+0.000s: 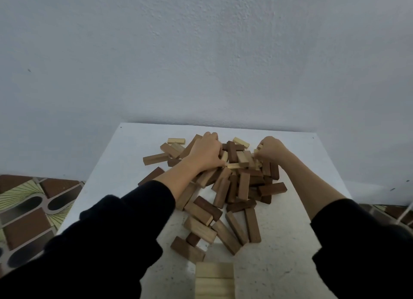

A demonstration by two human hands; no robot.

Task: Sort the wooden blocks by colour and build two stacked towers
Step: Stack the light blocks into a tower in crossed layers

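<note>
hands [237,152] in block pile [232,187] (mixed colours)

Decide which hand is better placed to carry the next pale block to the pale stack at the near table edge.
Probably the left hand. Its fingers curl around a pale block in the pile, and the pale stack lies nearer its side. The right hand also pinches pale blocks, but sits farther across.

White table [290,242] set against a pale wall, its top faintly speckled. On it lies a loose heap of wooden blocks [232,187], light, mid-brown and dark mixed, some scattered singly toward the left and near edges. At the near edge stands a stack of pale blocks [214,280], apparently two layers, cut off by the frame.
</note>
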